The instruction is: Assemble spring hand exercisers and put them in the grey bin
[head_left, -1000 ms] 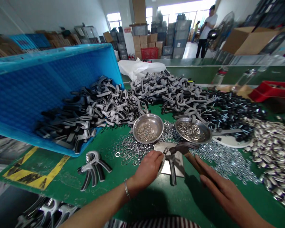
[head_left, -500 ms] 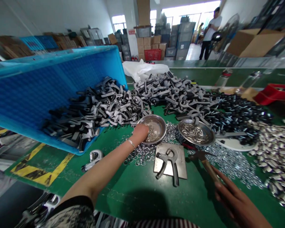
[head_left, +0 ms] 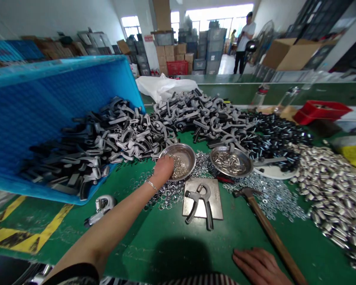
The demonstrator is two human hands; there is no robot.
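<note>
My left hand (head_left: 163, 168) reaches into the left metal bowl (head_left: 191, 155), its fingers closed down among small metal pieces (head_left: 179, 167); what they pinch is hidden. Flat on the green table lies my right hand (head_left: 258, 266), fingers stretched out and holding nothing. Just beside it rests a hammer (head_left: 269, 231) with a wooden handle, its head pointing away from me. Between the hands, a grey and black hand grip exerciser (head_left: 208, 204) lies on a square metal plate (head_left: 218, 198), its two handles toward me. A second metal bowl (head_left: 249, 168) holds small metal pins (head_left: 230, 163).
A tipped blue crate (head_left: 130, 79) spills grey handles (head_left: 136, 138) at left. Loose rings (head_left: 166, 198) and nuts (head_left: 273, 198) surround the bowls. Metal cylinders (head_left: 329, 198) and black-headed screws (head_left: 275, 138) are heaped at right. Another grip exerciser (head_left: 102, 208) lies near my left forearm.
My right hand has let go of the hammer, which now lies on the table, and rests flat nearer to me. My left hand stays in the bowl. The whole view has shifted.
</note>
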